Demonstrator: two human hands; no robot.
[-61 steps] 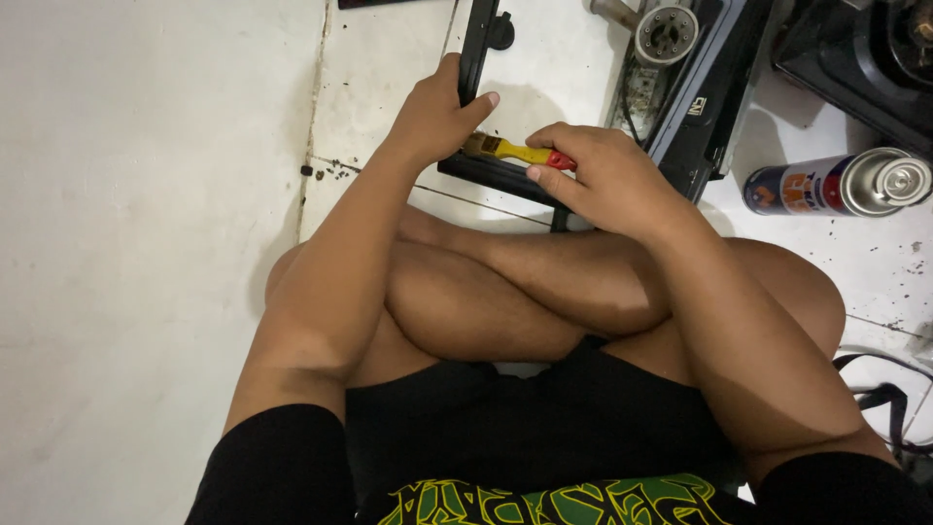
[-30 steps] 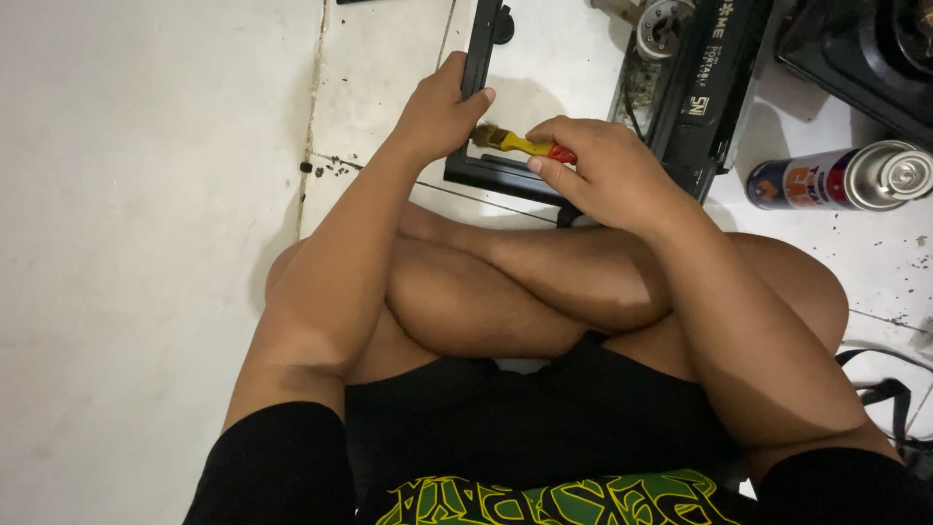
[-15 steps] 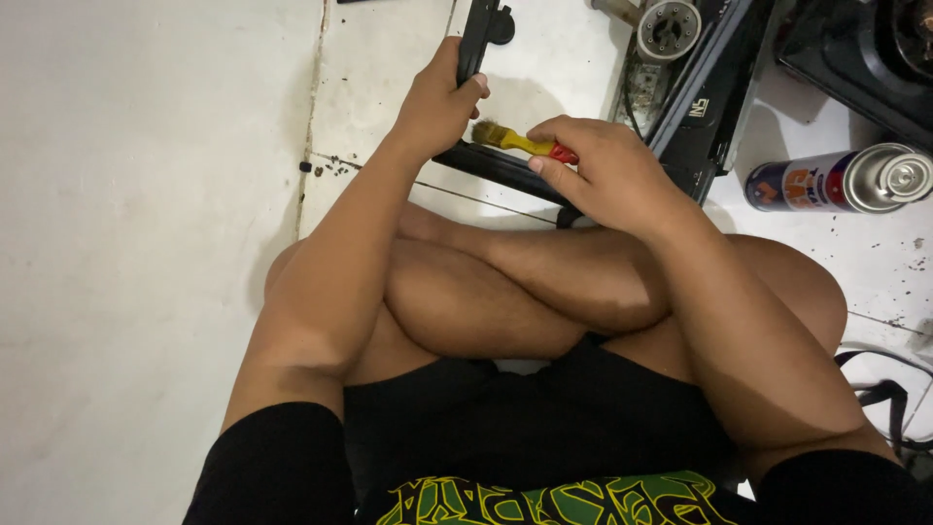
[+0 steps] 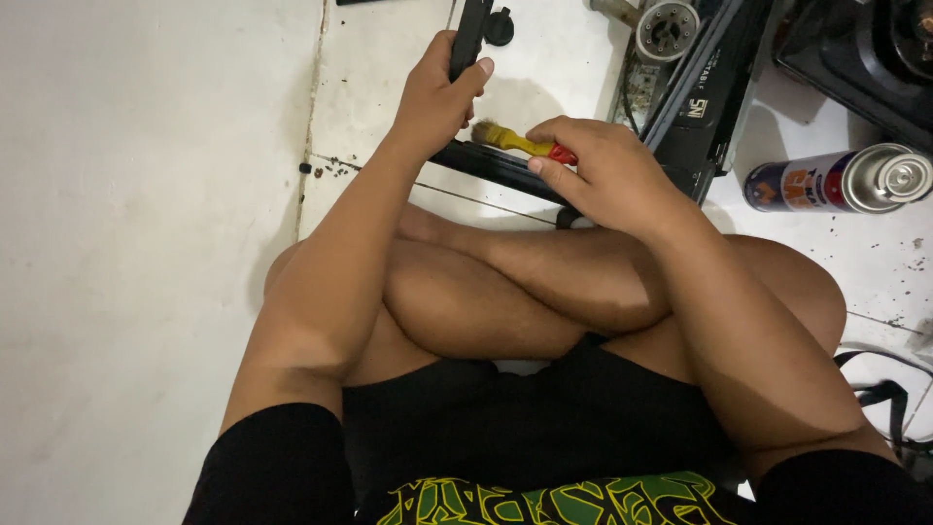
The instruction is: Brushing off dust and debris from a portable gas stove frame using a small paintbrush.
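I sit cross-legged on a white tiled floor. My left hand (image 4: pixel 439 97) grips an upright black metal frame piece (image 4: pixel 472 29) near its top. A black bar of the same frame (image 4: pixel 496 163) lies across in front of my shins. My right hand (image 4: pixel 607 175) holds a small paintbrush (image 4: pixel 515 142) with a yellow ferrule and red handle; its bristles point left and touch the frame just beside my left hand.
A black stove body (image 4: pixel 705 92) with a round burner part (image 4: pixel 667 26) lies at the upper right. A spray can (image 4: pixel 841 180) rests on its side to the right. Dark crumbs dot the tile seam (image 4: pixel 326 167). Black cables (image 4: pixel 889 394) lie at the right edge.
The brush tip has shifted slightly left along the black frame, closer to my left hand. My left hand keeps its grip on the upright piece.
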